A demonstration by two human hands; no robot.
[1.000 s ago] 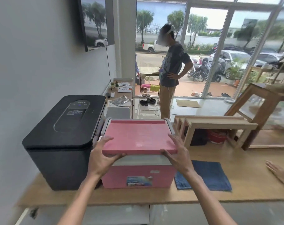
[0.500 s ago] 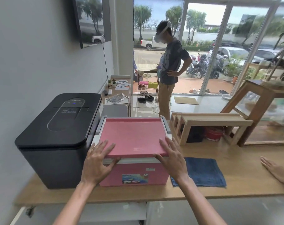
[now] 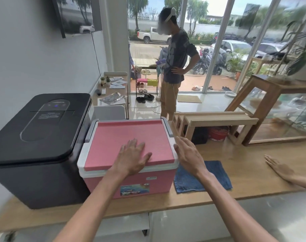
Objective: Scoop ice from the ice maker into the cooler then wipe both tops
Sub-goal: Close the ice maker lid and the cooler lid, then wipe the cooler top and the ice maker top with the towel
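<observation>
A pink cooler point(image 3: 113, 137) with a white rim and grey handle stands on the wooden counter, its lid down. My left hand point(image 3: 131, 157) lies flat on the lid's front half, fingers spread, holding nothing. My right hand point(image 3: 188, 152) hovers open just off the cooler's right edge, above the folded blue cloth point(image 3: 211, 179). The black ice maker point(image 3: 37, 137) stands to the left, touching the cooler's side, with its lid shut. No scoop is visible.
Another person's hand point(image 3: 279, 170) rests on the wooden counter point(image 3: 244, 154) at the far right. A person point(image 3: 175, 67) stands beyond the counter by the window. Wooden stools point(image 3: 213, 121) and a glass-sided wooden table point(image 3: 274, 109) stand behind the counter.
Both hands let go of the cooler lid's front corners. The left hand slid right onto the lid's top; the right hand moved off the lid to the cooler's right side.
</observation>
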